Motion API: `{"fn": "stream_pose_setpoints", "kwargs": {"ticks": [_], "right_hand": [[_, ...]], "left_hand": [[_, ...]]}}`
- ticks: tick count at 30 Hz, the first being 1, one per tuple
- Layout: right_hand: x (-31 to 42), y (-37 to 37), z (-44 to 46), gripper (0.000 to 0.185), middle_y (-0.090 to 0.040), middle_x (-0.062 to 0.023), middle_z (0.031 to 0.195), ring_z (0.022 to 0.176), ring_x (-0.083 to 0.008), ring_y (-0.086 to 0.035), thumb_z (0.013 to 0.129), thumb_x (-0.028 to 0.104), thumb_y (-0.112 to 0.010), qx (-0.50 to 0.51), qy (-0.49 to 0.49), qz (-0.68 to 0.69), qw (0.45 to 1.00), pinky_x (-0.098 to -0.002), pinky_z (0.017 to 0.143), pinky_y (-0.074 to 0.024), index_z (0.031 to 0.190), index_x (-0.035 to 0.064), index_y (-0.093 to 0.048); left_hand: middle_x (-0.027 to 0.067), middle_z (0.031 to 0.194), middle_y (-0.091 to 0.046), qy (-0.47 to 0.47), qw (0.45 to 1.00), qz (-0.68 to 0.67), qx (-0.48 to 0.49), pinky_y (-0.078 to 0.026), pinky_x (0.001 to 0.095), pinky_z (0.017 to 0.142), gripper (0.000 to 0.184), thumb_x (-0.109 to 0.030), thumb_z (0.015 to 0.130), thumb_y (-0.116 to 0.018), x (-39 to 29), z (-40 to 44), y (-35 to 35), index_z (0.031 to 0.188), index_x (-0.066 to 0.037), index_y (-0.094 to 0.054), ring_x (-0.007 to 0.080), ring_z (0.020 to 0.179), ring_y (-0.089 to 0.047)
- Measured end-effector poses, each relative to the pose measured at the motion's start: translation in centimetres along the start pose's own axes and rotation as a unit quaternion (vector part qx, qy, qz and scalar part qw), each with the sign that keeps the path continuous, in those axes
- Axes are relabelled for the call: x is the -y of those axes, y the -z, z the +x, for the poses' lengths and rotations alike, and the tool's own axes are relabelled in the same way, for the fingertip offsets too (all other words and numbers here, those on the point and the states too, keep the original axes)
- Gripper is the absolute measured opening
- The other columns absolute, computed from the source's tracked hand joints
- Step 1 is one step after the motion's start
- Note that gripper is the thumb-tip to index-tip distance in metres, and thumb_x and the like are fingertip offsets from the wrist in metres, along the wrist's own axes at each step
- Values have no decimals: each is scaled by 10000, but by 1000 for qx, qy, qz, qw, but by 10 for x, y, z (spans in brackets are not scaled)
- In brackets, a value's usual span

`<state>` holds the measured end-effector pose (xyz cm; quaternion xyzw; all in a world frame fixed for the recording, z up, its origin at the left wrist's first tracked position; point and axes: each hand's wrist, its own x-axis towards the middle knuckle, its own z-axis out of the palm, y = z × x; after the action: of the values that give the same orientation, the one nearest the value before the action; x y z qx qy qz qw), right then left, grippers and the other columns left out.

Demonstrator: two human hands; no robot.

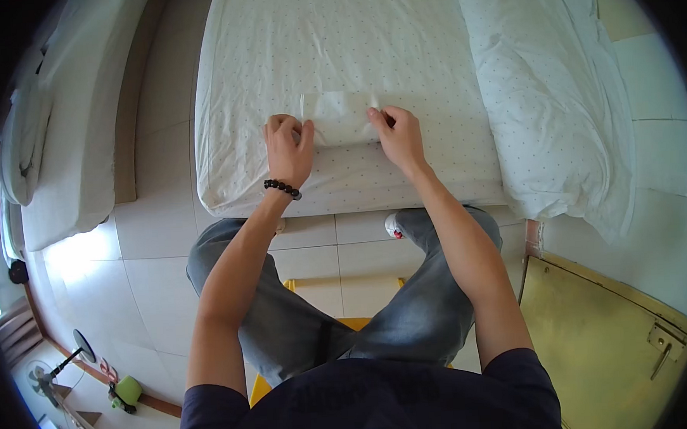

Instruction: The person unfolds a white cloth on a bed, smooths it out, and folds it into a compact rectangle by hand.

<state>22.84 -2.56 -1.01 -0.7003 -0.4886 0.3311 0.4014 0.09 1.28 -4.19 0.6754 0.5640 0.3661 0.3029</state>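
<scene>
- The clear plastic sheet (pixel 340 120) lies on the bed (pixel 334 36), close to the edge nearest the person.
- The step in hand seems to be steadying its two sides; the next move calls for even tension.
- Left hand (pixel 288 147): fingers curled at one side; whether they pinch, I cannot tell.
- Right hand (pixel 400 138): thumb and forefinger appear to pinch the opposite side.

The plastic bag (pixel 342 120) lies on the bed (pixel 334 36) between left hand (pixel 289 149) and right hand (pixel 402 140), the quilt (pixel 544 111) to its right.

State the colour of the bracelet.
The bracelet is black, as the head view shows.
</scene>
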Motion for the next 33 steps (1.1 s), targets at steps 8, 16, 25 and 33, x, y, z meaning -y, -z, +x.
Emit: {"fn": "stream_pose_setpoints", "kwargs": {"ticks": [8, 16, 25, 33], "right_hand": [[13, -5, 0, 393, -643, -91, 685, 603, -261, -523, 1017, 281, -645, -26, 11, -79, 996, -374, 631, -475, 765, -22, -634], [24, 18, -4, 242, -712, -75, 867, 730, -185, -609, 1061, 214, -613, -66, 46, -96, 992, -323, 668, -492, 1050, -8, -708], [187, 75, -94, 151, -738, -66, 959, 778, -170, -616, 1037, 126, -637, 96, 381, 446, 804, -304, 669, -491, 1085, 16, -729], [214, 72, -142, 82, -747, -61, 911, 730, -169, -605, 999, 87, -693, 132, 413, 531, 728, -294, 636, -471, 987, 34, -754]], "left_hand": [[116, 1533, -567, -302, 940, 148, 57, -363, 479, 1217, 576, -259, 906, -783, -59, 5, 9, 1420, -78, -595, 354, 1431, -493], [93, 1694, -449, -296, 907, 249, 165, -226, 522, 1332, 844, -307, 891, -801, -43, 3, -1, 1625, -91, -445, 314, 1595, -366], [104, 1667, -479, -288, 921, 223, 138, -256, 520, 1319, 805, -296, 892, -803, -41, 9, 1, 1595, -80, -477, 328, 1572, -398], [119, 1638, -506, -290, 924, 211, 134, -278, 510, 1314, 758, -275, 898, -804, -35, 4, -6, 1563, -67, -508, 329, 1546, -431]]}}
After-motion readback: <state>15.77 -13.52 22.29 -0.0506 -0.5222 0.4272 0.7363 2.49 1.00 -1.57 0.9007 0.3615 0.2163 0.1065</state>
